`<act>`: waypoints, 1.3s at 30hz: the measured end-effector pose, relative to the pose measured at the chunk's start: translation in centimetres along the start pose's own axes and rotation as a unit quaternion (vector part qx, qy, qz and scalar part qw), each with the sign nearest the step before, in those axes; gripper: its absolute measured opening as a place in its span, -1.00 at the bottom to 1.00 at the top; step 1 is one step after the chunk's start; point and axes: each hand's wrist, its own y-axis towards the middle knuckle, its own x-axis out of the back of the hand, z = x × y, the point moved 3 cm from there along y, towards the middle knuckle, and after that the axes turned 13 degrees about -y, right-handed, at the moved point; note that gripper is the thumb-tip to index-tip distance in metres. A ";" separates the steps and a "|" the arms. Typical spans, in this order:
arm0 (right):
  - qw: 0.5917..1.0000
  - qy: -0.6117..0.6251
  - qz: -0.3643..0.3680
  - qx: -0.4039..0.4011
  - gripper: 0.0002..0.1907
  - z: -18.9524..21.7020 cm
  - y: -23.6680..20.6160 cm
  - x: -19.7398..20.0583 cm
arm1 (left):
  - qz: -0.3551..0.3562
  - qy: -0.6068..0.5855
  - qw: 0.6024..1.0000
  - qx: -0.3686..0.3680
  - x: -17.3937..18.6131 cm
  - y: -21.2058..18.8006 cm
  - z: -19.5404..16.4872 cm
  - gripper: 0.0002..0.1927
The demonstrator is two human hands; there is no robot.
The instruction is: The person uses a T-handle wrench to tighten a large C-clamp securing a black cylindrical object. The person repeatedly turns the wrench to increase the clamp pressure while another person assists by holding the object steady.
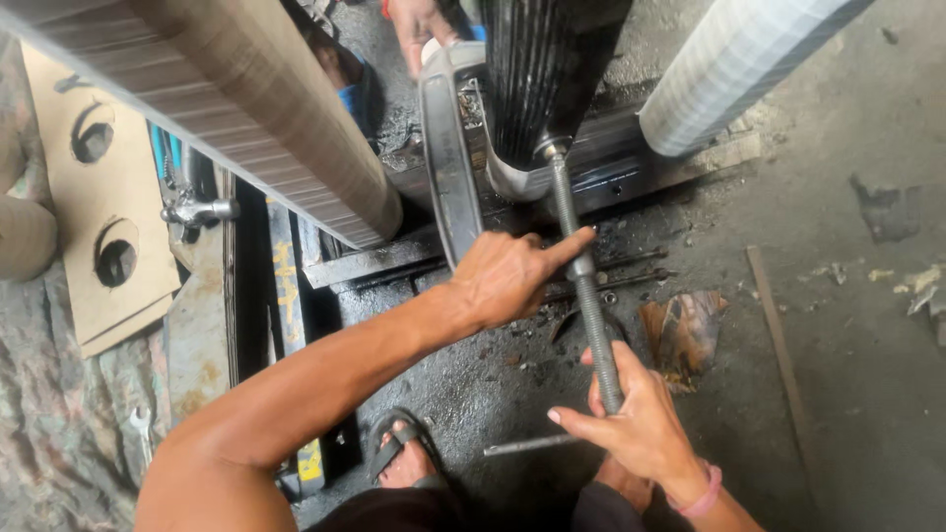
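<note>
A long threaded steel rod [576, 236] runs from a dark ribbed cylinder [542, 69] at the top centre down toward me. My right hand [636, 419] is closed around the rod's lower end. My left hand [507, 276] lies higher up, its forefinger stretched out and touching the rod near a nut [581, 266]. A curved grey metal band [448, 148] stands just left of the cylinder, behind my left hand.
Another person's hand [419, 30] shows at the top by the band. A brown striped roll [256, 99] and a pale roll [734, 69] flank the cylinder. A loose thin rod [532, 445], my sandalled foot [404, 458], cardboard with holes [103, 197] and a crumpled brown scrap [680, 330] lie on the greasy floor.
</note>
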 end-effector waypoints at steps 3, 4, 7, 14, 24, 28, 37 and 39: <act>1.000 0.003 -0.002 -0.012 -0.36 0.6 0.0 0.2 | 0.014 -0.005 1.000 0.011 0.1 0.0 -0.1 -0.05; 1.000 0.002 -0.004 -0.013 -0.34 0.6 -0.1 0.3 | 0.017 -0.001 1.000 0.014 0.2 0.1 0.0 -0.06; 0.999 0.020 0.009 -0.033 -0.33 0.0 -0.4 0.1 | 0.057 0.008 0.997 0.048 -0.2 0.1 0.4 -0.12; 0.994 0.104 0.014 -0.037 -0.30 -2.2 0.2 -1.6 | 0.011 0.006 1.000 0.018 -0.2 0.0 0.4 -0.07; 0.989 0.138 0.036 -0.031 -0.23 -3.4 1.1 -2.2 | -0.002 0.002 0.999 0.032 -0.2 0.3 0.5 -0.14; 0.987 0.148 0.048 -0.042 -0.25 -3.7 1.2 -2.3 | 0.004 0.003 0.999 0.039 0.1 0.2 0.5 -0.13; 0.983 0.185 0.023 0.008 -0.29 -3.4 0.8 -2.3 | -0.012 0.010 1.000 0.015 -0.6 0.4 0.8 -0.14; 0.979 0.200 0.028 0.014 -0.29 -3.3 0.7 -2.3 | -0.016 0.011 1.000 0.011 -0.8 0.4 0.9 -0.14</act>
